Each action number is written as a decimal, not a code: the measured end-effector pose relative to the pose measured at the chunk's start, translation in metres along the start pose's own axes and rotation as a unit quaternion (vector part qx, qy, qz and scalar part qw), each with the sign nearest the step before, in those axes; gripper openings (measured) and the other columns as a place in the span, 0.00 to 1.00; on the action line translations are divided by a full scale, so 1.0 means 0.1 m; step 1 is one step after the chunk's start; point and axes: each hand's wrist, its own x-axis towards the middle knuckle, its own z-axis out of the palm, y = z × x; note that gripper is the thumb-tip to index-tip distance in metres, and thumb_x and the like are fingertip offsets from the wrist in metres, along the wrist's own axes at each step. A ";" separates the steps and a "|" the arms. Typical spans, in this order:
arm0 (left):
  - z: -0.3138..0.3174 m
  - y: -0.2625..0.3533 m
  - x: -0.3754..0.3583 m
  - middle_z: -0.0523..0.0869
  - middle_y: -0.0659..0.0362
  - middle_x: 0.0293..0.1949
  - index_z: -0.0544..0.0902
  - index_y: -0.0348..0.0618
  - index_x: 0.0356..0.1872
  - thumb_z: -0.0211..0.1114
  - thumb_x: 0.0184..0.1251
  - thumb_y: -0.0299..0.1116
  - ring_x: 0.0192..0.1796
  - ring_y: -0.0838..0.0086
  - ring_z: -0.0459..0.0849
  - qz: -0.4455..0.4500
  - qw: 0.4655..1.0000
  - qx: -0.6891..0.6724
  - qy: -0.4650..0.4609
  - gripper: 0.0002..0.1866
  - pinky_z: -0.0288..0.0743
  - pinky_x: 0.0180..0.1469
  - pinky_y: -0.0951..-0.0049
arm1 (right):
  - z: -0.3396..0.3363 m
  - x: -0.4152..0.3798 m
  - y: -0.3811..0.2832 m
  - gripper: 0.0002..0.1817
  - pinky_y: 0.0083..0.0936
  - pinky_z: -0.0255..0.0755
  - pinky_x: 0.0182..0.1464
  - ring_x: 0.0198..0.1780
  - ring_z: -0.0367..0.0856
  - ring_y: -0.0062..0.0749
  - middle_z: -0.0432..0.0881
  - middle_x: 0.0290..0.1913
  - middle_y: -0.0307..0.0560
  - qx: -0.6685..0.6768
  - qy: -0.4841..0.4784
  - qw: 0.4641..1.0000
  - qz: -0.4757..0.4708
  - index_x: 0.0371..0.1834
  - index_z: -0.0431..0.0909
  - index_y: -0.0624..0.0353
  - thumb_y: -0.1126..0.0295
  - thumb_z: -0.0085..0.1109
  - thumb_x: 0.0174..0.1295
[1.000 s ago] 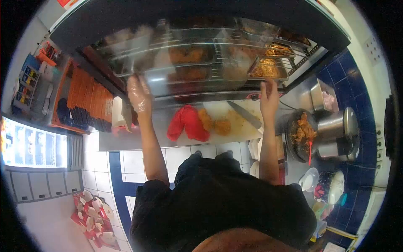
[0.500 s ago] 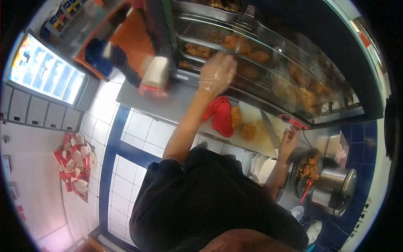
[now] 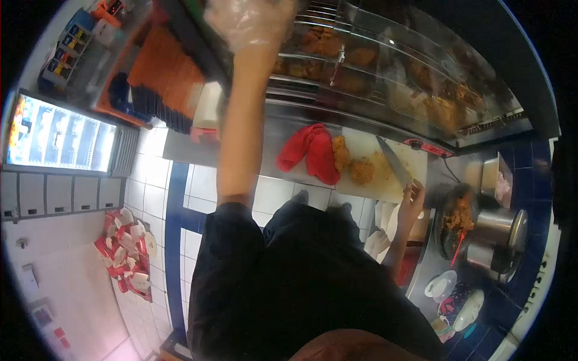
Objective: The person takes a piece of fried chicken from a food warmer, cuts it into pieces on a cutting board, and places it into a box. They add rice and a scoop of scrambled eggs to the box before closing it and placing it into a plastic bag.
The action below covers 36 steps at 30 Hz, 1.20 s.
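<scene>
My left hand (image 3: 250,21), in a clear plastic glove, is raised at the top edge, in front of the display case; its fingers are blurred and partly cut off. At the near edge of the white cutting board (image 3: 376,189), my right hand (image 3: 413,197) has its fingers closed round the handle end of a knife (image 3: 394,161), whose blade lies across the board. Breaded pieces (image 3: 362,171) sit on the board's left part, beside a crumpled red cloth (image 3: 310,153).
The glass display case (image 3: 361,114) holds trays of fried food (image 3: 322,41). To the right are a dark pan (image 3: 448,222) with food and a red utensil (image 3: 458,249), and metal pots (image 3: 497,225). Stacked boxes (image 3: 208,108) stand left; red-and-white cartons (image 3: 129,253) lie farther left.
My left hand has moved up and left, away from the trays above the red cloth. My right hand has come from the case's red control panel to the knife handle.
</scene>
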 end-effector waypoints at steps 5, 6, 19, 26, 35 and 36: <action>-0.05 0.08 0.20 0.89 0.41 0.34 0.89 0.35 0.26 0.74 0.57 0.52 0.45 0.50 0.89 -0.067 0.989 -0.006 -0.130 0.24 0.80 0.51 0.55 | -0.10 -0.14 0.03 0.17 0.28 0.78 0.47 0.45 0.82 0.28 0.84 0.46 0.47 0.013 0.023 0.999 0.018 0.63 0.76 0.59 0.65 0.58 0.76; -0.04 0.06 0.20 0.90 0.41 0.36 0.90 0.36 0.29 0.74 0.56 0.52 0.45 0.50 0.89 -0.084 0.987 -0.026 -0.138 0.23 0.81 0.52 0.54 | -0.13 -0.16 0.03 0.17 0.28 0.78 0.47 0.45 0.82 0.28 0.84 0.45 0.47 0.016 0.018 1.000 0.020 0.63 0.76 0.59 0.65 0.58 0.76; 0.13 -0.73 -0.03 0.90 0.56 0.39 0.87 0.33 0.52 0.74 0.66 0.39 0.40 0.68 0.88 -0.217 0.776 -0.585 -0.091 0.21 0.83 0.47 0.69 | -0.20 -0.16 0.23 0.16 0.29 0.78 0.48 0.44 0.83 0.30 0.85 0.43 0.48 0.014 0.038 0.999 0.020 0.62 0.76 0.60 0.64 0.57 0.76; -0.73 -0.49 -0.84 0.88 0.56 0.51 0.85 0.47 0.60 0.74 0.64 0.49 0.52 0.70 0.85 -0.173 0.792 -0.519 -0.271 0.27 0.78 0.55 0.69 | -0.10 -0.12 0.13 0.16 0.29 0.79 0.49 0.44 0.83 0.30 0.84 0.43 0.48 0.011 0.033 0.999 0.022 0.61 0.76 0.60 0.66 0.57 0.76; -1.44 0.15 -1.66 0.87 0.55 0.46 0.85 0.47 0.53 0.71 0.65 0.43 0.47 0.67 0.85 0.120 0.044 -0.932 -0.340 0.19 0.80 0.48 0.65 | -0.25 -0.24 -0.13 0.16 0.29 0.79 0.46 0.44 0.86 0.32 0.86 0.45 0.52 -0.020 0.026 0.998 0.054 0.61 0.76 0.60 0.67 0.59 0.74; -1.42 0.19 -1.63 0.87 0.55 0.46 0.85 0.47 0.53 0.71 0.65 0.43 0.47 0.66 0.85 0.118 0.018 -0.931 -0.344 0.18 0.81 0.47 0.64 | -0.28 -0.27 -0.13 0.16 0.29 0.79 0.46 0.43 0.86 0.32 0.86 0.44 0.52 -0.023 0.031 0.998 0.049 0.61 0.76 0.59 0.67 0.59 0.74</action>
